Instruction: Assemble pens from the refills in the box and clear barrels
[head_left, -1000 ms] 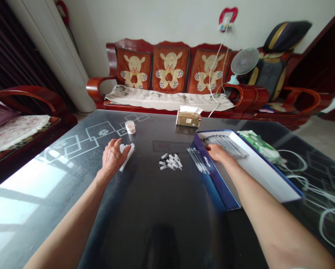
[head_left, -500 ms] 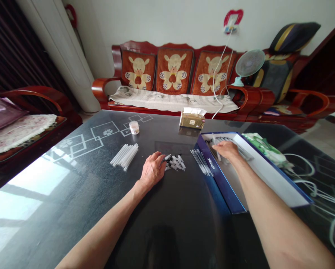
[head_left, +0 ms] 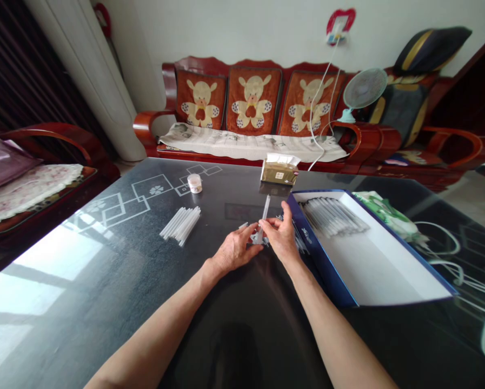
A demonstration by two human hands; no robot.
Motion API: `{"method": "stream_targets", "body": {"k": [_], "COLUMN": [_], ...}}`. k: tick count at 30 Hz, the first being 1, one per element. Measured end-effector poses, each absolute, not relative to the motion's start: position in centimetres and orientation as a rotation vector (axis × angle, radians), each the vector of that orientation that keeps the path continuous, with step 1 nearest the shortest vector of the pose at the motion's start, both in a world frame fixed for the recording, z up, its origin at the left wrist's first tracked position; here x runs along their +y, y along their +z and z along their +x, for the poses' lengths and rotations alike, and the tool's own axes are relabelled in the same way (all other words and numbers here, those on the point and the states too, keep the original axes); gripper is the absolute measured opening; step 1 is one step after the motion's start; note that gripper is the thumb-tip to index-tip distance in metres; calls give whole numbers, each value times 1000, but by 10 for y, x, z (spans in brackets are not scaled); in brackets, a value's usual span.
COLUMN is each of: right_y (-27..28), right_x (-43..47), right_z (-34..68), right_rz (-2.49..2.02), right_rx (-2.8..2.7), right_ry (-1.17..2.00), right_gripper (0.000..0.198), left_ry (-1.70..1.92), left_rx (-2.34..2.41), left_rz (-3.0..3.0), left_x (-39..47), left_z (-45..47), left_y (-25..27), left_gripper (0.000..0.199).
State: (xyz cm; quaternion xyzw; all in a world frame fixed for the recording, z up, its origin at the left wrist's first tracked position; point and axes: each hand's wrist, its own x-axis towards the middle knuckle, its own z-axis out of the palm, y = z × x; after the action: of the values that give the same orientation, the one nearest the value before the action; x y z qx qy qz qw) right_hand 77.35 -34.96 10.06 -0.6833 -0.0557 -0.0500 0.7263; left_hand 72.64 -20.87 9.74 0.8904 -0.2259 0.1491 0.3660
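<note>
A slim translucent pen barrel [head_left: 266, 208] stands nearly upright, tilted a little, pinched between thumb and fingers of my right hand [head_left: 281, 235]. Close on its left is my left hand [head_left: 236, 249], with thumb and forefinger apart around the barrel's lower end; whether they touch it is hard to tell. Small black and white pen parts [head_left: 244, 225] lie beneath and between the hands, largely covered. Thin pen refills [head_left: 301, 240] rest by the box, partly behind my right hand. White empty tubes [head_left: 180, 224] lie in a bundle to the left.
On the right, a blue-edged open box [head_left: 388, 270] holds a row of clear pens [head_left: 333, 216]. Beyond it are a green-white packet [head_left: 384, 213] and white cables [head_left: 457, 275]. A tissue pack [head_left: 279, 170] and a small round tub [head_left: 194, 183] stand farther back on the dark table [head_left: 116, 259].
My right hand has come out of the box and moved left to the middle, bringing the pen barrel. My left hand has shifted slightly right and its thumb has spread.
</note>
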Motion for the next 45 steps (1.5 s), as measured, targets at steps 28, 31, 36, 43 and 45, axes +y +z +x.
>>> {"method": "stream_targets", "body": {"k": [28, 31, 36, 43, 45], "right_y": [62, 65, 67, 70, 69], "right_x": [-384, -381, -377, -376, -377], "right_z": [788, 785, 785, 788, 790], "right_rz": [-1897, -1960, -1971, -1839, -1802], "right_rx": [-188, -264, -356, -267, -242], "right_ry": [-359, -391, -353, -163, -125], "right_gripper": [35, 36, 33, 31, 32], "left_ry": [787, 901, 1018, 918, 888], "left_rx": [-499, -478, -462, -463, -470], "left_rz": [2855, 2801, 2745, 2760, 2753], "left_x": [-214, -218, -210, -208, -209], "left_z": [754, 756, 760, 763, 763], "left_y": [76, 73, 68, 73, 73], "left_gripper": [33, 30, 26, 28, 29]}}
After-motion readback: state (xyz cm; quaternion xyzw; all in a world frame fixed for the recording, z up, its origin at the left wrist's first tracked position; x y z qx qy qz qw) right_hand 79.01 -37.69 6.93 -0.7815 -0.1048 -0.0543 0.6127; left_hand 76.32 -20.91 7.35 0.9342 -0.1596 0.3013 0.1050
